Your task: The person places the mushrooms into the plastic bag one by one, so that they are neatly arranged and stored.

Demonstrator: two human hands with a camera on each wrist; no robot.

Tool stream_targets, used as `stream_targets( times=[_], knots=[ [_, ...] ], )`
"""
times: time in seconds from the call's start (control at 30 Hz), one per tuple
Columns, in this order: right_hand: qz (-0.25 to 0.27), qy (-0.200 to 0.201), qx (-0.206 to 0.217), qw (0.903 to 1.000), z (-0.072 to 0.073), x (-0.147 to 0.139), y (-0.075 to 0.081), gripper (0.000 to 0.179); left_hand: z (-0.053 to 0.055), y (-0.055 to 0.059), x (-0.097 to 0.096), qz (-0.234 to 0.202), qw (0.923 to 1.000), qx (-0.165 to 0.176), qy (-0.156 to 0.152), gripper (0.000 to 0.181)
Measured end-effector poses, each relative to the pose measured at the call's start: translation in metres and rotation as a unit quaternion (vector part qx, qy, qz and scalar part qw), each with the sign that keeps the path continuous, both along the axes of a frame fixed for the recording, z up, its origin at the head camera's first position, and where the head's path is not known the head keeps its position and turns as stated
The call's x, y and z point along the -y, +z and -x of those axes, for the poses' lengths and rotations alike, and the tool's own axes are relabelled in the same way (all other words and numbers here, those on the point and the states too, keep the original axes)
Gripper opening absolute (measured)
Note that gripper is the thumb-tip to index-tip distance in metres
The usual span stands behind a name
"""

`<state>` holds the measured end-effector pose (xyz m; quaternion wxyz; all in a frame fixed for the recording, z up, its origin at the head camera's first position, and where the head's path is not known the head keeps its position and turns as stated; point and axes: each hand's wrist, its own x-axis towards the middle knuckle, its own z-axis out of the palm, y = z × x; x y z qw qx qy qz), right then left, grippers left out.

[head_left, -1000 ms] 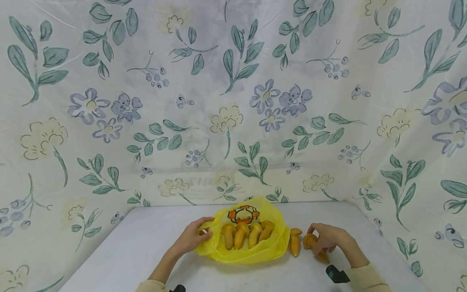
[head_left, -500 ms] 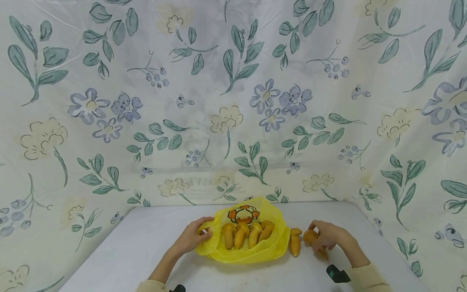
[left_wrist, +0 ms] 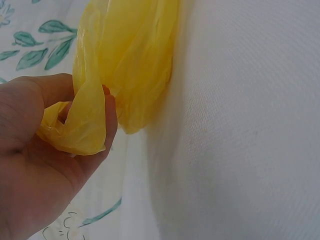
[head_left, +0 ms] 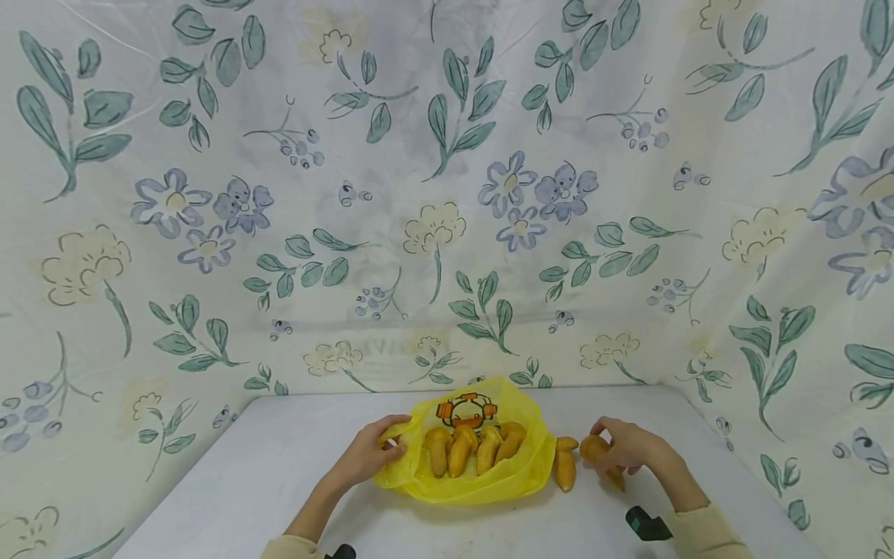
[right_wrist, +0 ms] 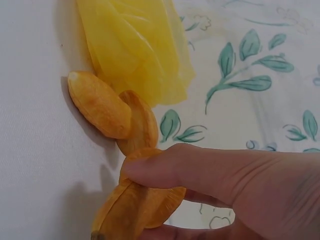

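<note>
My left hand [head_left: 370, 450] pinches the left edge of a yellow plastic bag [head_left: 475, 491]; in the left wrist view a fold of the bag [left_wrist: 90, 120] runs between thumb and fingers. Several orange-brown mushrooms [head_left: 462, 452] lie side by side at the bag's mouth, below a printed cartoon face. My right hand [head_left: 632, 449] grips one mushroom [head_left: 595, 449] on the right; the right wrist view shows the thumb across the cap of this mushroom [right_wrist: 117, 212]. Another mushroom [head_left: 564, 464] lies on the table between the bag and my right hand.
The white table [head_left: 279, 450] carries the bag and mushrooms. Behind it hangs a floral curtain [head_left: 433, 194], which also closes in both sides. A dark device [head_left: 646, 524] is worn at my right wrist.
My right hand has shifted slightly away from me, and the mushroom it holds has moved a little with it. The left hand, the bag and the other mushrooms stay put.
</note>
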<state>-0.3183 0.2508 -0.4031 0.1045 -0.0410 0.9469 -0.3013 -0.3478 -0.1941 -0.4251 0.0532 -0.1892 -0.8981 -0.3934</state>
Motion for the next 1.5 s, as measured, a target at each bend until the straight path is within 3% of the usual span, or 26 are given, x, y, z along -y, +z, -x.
stream_targets(
  times=[1.5],
  knots=[
    [0.033, -0.039, -0.086, 0.9950, 0.005, 0.011, 0.002, 0.054, 0.001, 0.000, 0.001, 0.004, 1.0000, -0.004, 0.002, 0.046]
  ],
)
